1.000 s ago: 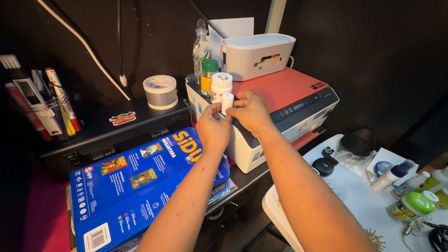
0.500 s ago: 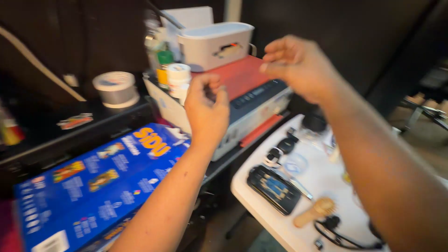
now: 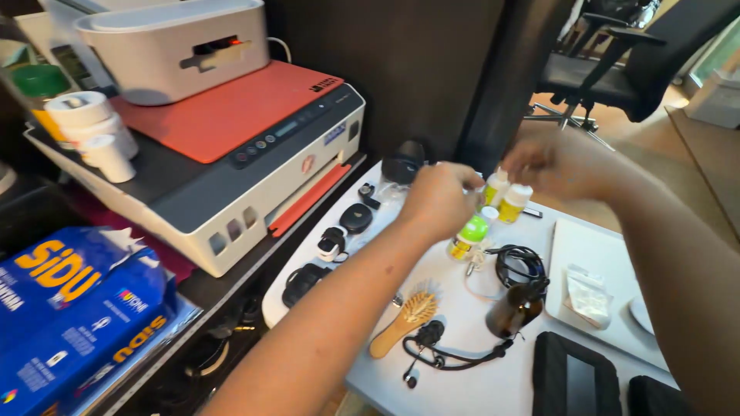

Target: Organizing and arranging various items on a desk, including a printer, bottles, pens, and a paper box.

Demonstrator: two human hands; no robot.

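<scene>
My left hand reaches over a white table, fingers curled against a small yellow bottle with a white cap. My right hand is blurred and hovers just above a second small yellow bottle. A bottle with a green cap lies just below my left hand. The fingertips of both hands are hidden or blurred, so any grip is unclear. Small white bottles stand at the left on the printer.
A white printer with a red lid carries a white box. A blue paper pack lies lower left. On the table: wooden hairbrush, brown bottle, black cable, earphones, black cases, white tray. An office chair stands behind.
Both hands left the white bottles on the printer and swung right and down to the small bottles on the white table. The view turned right with them.
</scene>
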